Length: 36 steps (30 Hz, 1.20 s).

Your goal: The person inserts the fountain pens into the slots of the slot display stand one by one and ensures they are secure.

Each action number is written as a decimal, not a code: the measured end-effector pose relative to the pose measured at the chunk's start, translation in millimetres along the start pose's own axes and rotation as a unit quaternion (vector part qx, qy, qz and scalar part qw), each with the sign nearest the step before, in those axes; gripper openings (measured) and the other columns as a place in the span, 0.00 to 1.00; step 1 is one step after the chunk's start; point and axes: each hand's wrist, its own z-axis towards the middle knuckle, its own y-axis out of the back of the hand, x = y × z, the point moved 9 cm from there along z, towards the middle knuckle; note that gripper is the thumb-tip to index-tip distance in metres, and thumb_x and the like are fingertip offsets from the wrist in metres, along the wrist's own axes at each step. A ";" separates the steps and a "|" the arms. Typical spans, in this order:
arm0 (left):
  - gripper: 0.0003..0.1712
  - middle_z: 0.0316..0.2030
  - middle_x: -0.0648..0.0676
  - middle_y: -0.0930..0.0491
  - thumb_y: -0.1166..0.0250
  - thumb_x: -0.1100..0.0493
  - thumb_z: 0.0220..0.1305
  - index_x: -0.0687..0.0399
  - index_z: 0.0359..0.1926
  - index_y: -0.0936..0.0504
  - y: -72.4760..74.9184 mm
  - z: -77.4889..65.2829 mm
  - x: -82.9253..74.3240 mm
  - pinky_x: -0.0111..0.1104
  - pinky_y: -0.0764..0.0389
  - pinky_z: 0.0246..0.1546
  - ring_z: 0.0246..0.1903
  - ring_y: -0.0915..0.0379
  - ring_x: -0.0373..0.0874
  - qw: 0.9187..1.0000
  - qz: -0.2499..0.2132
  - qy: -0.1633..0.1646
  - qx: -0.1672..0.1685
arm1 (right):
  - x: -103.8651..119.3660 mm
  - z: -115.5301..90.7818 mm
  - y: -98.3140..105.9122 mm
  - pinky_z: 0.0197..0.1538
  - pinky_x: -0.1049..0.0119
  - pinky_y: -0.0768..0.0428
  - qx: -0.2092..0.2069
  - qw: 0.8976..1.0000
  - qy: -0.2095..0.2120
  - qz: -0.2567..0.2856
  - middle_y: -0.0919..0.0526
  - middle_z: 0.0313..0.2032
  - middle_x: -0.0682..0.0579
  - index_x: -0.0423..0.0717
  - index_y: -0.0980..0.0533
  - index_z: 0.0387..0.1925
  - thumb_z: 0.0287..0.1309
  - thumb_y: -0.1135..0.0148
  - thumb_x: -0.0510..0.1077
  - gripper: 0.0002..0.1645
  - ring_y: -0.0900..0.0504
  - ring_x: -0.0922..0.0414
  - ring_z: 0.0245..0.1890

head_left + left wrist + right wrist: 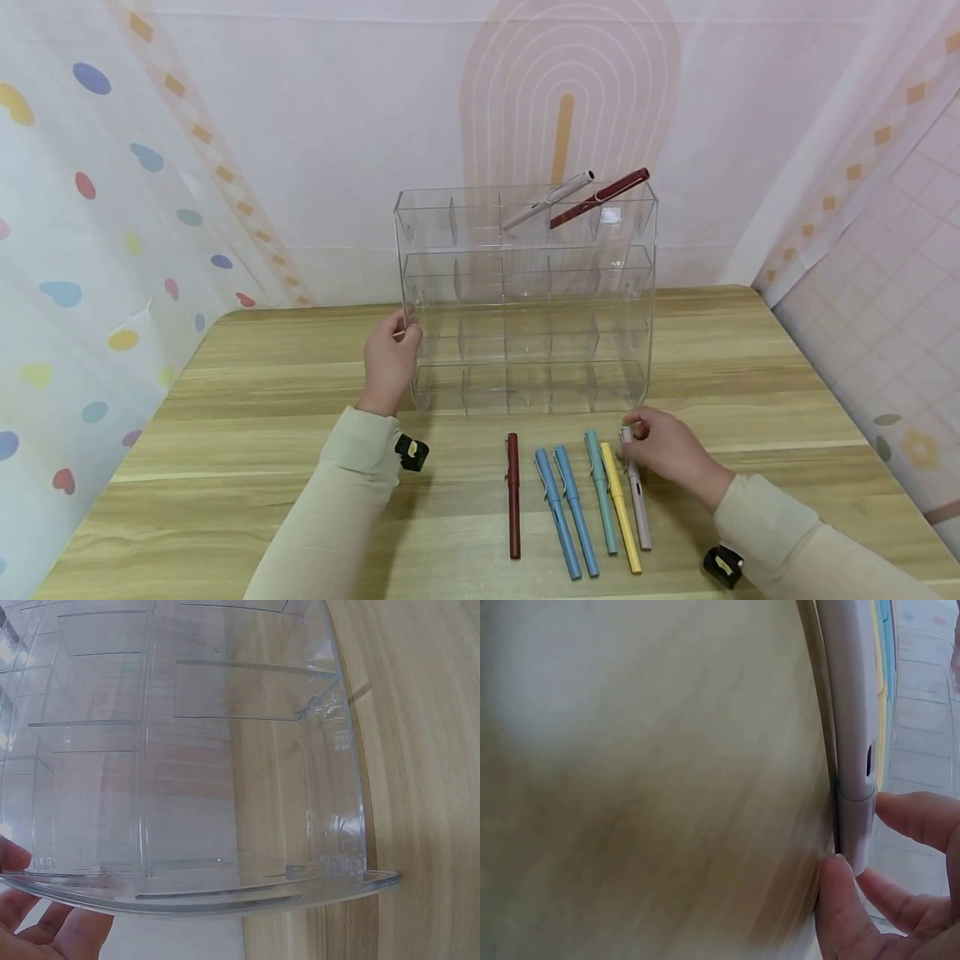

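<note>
head view: left hand (pixel 390 362) grips clear rack (pixel 527 305), right hand (pixel 670 450) pinches lilac pen (pixel 638 498) on table (pixel 450 517).

Left hand (pixel 390 360) farther forward than the right hand (pixel 667 446), both in a pinch.

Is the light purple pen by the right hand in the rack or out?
Out: the light purple pen is in front of the clear rack, beside the yellow pen, the right hand pinching one end.

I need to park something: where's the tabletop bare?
Bare tabletop lies left of the left sleeve and right of the clear organizer, beyond the right hand. Crowded: before the organizer, where six capped pens lie.
</note>
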 end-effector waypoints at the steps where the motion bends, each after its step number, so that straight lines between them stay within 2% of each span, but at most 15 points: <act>1: 0.22 0.55 0.61 0.25 0.52 0.61 0.68 0.62 0.61 0.27 0.1 0.0 -0.1 0.44 0.25 0.51 0.58 0.30 0.55 1.000 0.001 0.000 0.000 | 0.8 0.2 -0.4 0.31 0.64 0.28 0.002 1.000 0.001 -0.002 0.27 0.33 0.47 0.28 0.27 0.50 0.50 0.32 0.38 0.26 0.29 0.54 0.31; 8: 0.20 0.56 0.62 0.25 0.52 0.61 0.68 0.62 0.57 0.25 0.2 0.5 -0.5 0.43 0.25 0.49 0.58 0.29 0.54 1.000 0.001 -0.002 0.000 | 4.4 1.4 -2.7 0.27 0.64 0.27 0.008 1.000 -0.005 -0.018 0.25 0.30 0.47 0.27 0.27 0.48 0.49 0.32 0.36 0.25 0.28 0.57 0.25; 16: 0.20 0.56 0.62 0.25 0.52 0.61 0.69 0.62 0.58 0.25 0.5 1.1 -0.3 0.42 0.25 0.47 0.58 0.29 0.54 1.000 0.001 -0.003 0.001 | 4.1 3.3 -4.1 0.27 0.65 0.26 0.014 0.999 -0.012 -0.028 0.22 0.29 0.47 0.29 0.26 0.44 0.50 0.33 0.36 0.20 0.25 0.58 0.23; 22: 0.20 0.56 0.63 0.25 0.52 0.61 0.69 0.63 0.56 0.24 0.3 0.9 -1.1 0.43 0.25 0.49 0.57 0.29 0.55 1.000 0.001 -0.010 0.001 | 1.6 3.4 -0.4 0.26 0.64 0.26 0.015 1.000 -0.002 0.001 0.22 0.28 0.47 0.29 0.26 0.43 0.49 0.34 0.35 0.19 0.25 0.58 0.22; 29: 0.20 0.58 0.61 0.26 0.52 0.61 0.69 0.62 0.57 0.25 0.0 2.0 -0.7 0.41 0.25 0.46 0.58 0.30 0.54 1.000 0.004 -0.009 0.003 | -4.0 4.7 4.6 0.24 0.65 0.23 0.010 0.998 -0.022 0.054 0.24 0.30 0.45 0.28 0.29 0.47 0.49 0.38 0.34 0.22 0.25 0.57 0.22; 36: 0.21 0.60 0.60 0.26 0.52 0.60 0.69 0.61 0.59 0.25 0.2 1.3 0.3 0.42 0.25 0.48 0.58 0.30 0.53 1.000 0.003 -0.005 0.000 | 5.8 3.3 18.1 0.26 0.62 0.23 -0.009 0.998 -0.007 0.064 0.26 0.32 0.44 0.29 0.30 0.48 0.50 0.40 0.35 0.22 0.27 0.56 0.24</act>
